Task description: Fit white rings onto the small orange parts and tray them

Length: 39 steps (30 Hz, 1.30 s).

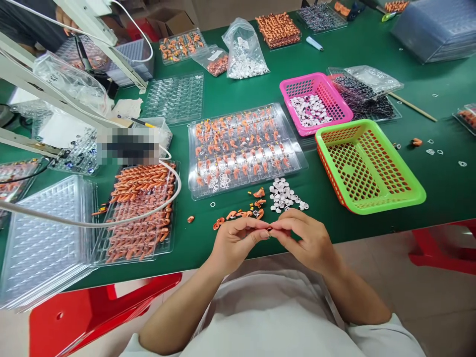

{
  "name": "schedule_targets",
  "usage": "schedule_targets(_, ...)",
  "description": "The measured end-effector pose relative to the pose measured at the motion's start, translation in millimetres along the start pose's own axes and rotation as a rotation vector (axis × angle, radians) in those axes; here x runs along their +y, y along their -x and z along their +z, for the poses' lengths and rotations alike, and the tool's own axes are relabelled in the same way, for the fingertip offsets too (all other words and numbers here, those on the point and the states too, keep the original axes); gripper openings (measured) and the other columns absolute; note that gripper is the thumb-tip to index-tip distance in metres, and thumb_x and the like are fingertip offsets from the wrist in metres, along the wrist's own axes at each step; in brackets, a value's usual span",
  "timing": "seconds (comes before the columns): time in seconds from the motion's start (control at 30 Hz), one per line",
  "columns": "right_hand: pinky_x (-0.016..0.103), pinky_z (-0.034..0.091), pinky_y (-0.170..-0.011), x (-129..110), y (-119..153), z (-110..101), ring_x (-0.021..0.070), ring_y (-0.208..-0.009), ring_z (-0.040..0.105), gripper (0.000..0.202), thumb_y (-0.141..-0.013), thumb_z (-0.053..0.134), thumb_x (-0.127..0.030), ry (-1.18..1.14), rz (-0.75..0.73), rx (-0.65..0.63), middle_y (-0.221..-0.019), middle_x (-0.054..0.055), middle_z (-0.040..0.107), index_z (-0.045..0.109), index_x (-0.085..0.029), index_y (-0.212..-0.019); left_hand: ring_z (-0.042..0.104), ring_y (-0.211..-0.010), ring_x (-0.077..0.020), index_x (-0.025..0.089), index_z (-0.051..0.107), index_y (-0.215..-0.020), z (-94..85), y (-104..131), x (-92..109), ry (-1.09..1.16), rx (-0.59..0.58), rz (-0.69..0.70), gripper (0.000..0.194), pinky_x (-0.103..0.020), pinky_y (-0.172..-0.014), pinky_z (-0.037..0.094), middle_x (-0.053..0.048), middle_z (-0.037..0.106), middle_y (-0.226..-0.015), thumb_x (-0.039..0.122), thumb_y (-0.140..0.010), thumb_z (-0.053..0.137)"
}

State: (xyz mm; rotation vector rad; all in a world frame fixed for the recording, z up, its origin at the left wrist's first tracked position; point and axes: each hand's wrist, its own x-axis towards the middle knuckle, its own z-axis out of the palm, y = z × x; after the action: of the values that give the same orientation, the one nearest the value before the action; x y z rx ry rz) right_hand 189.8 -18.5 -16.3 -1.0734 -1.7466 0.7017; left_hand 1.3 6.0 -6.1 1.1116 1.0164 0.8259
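Observation:
My left hand (238, 243) and my right hand (307, 238) meet at the table's front edge, fingertips pinched together around a tiny dark part (269, 229) that is mostly hidden. Just beyond them lies a loose pile of white round caps (284, 195). Orange curved pieces (245, 214) are scattered beyond my left hand. Farther back, a clear tray (247, 148) holds rows of orange pieces, with thin white rings (219, 182) in its near left corner.
A green basket (372, 168) stands at the right, beside a pink basket (312, 106) of white caps. Stacked trays of orange parts (139, 218) and clear trays (48, 233) are at the left. A white cable (111, 223) loops over them. Another person's hand (66, 19) shows at the upper left.

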Motion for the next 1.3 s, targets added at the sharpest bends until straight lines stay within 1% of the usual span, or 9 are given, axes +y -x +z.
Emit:
schedule_targets(0.13,0.028,0.057,-0.062,-2,0,8,0.0151,-0.072,0.063,0.023,-0.089,0.06,-0.011,0.02,-0.091,0.095,-0.084,0.004,0.066,0.066,-0.024,-0.107,0.074,-0.071,-0.0188,0.016,0.074,-0.082,2.8,0,-2,0.145,0.033,-0.052,0.015,-0.031,-0.068,0.063,-0.005,0.078,-0.079,0.026,-0.073,0.081)
schedule_targets(0.3,0.029,0.057,-0.066,-1,3,18,0.0151,-0.075,0.063,0.036,-0.086,0.061,-0.004,0.007,-0.146,0.163,-0.087,0.005,0.066,0.063,-0.024,-0.116,0.069,-0.057,-0.0127,0.015,0.073,-0.076,4.7,-4,-11,0.356,0.049,-0.111,0.018,-0.024,-0.06,0.058,-0.003,0.076,-0.07,0.027,-0.068,0.084)
schedule_targets(0.37,0.028,0.057,-0.066,-1,3,21,0.0147,-0.076,0.063,0.037,-0.086,0.062,-0.005,-0.017,-0.131,0.165,-0.087,0.004,0.066,0.062,-0.024,-0.118,0.067,-0.054,-0.0114,0.016,0.073,-0.074,5.7,-5,-13,0.434,0.066,-0.142,0.019,-0.023,-0.057,0.057,-0.001,0.075,-0.067,0.027,-0.065,0.086)
schedule_targets(0.47,0.028,0.057,-0.065,-2,3,24,0.0154,-0.077,0.063,0.037,-0.087,0.065,-0.013,-0.037,-0.055,0.177,-0.09,0.004,0.065,0.06,-0.026,-0.121,0.065,-0.053,-0.0105,0.016,0.072,-0.072,7.7,-5,-14,0.501,0.109,-0.201,0.022,-0.021,-0.055,0.054,0.0,0.074,-0.065,0.027,-0.06,0.088)
schedule_targets(0.63,0.029,0.057,-0.067,-3,2,29,0.0173,-0.082,0.062,0.034,-0.089,0.065,-0.023,-0.013,-0.004,0.126,-0.094,0.007,0.063,0.061,-0.022,-0.122,0.063,-0.056,-0.01,0.017,0.071,-0.07,10.9,-4,-14,0.523,0.153,-0.24,0.022,-0.021,-0.056,0.052,0.0,0.072,-0.066,0.028,-0.06,0.087)
schedule_targets(0.8,0.027,0.054,-0.061,-3,2,33,0.0151,-0.071,0.06,0.028,-0.094,0.057,-0.02,0.025,-0.024,0.103,-0.083,0.005,0.063,0.06,-0.018,-0.122,0.061,-0.056,-0.0085,0.017,0.072,-0.072,11.9,-1,-16,0.57,0.16,-0.238,0.02,-0.019,-0.055,0.05,0.0,0.071,-0.068,0.028,-0.062,0.086)
schedule_targets(0.93,0.027,0.054,-0.06,0,2,33,0.0159,-0.072,0.061,0.025,-0.094,0.055,-0.016,0.034,-0.064,0.064,-0.083,0.008,0.065,0.06,-0.012,-0.118,0.062,-0.059,-0.009,0.017,0.074,-0.075,10.7,3,-20,0.599,0.131,-0.254,0.017,-0.02,-0.06,0.051,-0.001,0.071,-0.071,0.027,-0.067,0.084)
schedule_targets(1.07,0.028,0.055,-0.061,5,4,32,0.0166,-0.071,0.062,0.029,-0.094,0.052,-0.013,0.062,-0.142,0.043,-0.082,0.008,0.066,0.056,-0.012,-0.123,0.064,-0.061,-0.0096,0.017,0.074,-0.077,9.0,5,-20,0.632,0.089,-0.272,0.014,-0.02,-0.062,0.052,0.0,0.07,-0.068,0.028,-0.071,0.082)
schedule_targets(1.3,0.028,0.054,-0.058,9,7,22,0.0167,-0.07,0.064,0.031,-0.094,0.052,-0.011,0.239,-0.195,-0.036,-0.083,0.009,0.068,0.053,-0.011,-0.125,0.068,-0.067,-0.0122,0.017,0.076,-0.081,-0.3,7,-12,0.412,0.046,-0.263,0.013,-0.023,-0.068,0.057,-0.003,0.075,-0.075,0.026,-0.074,0.081)
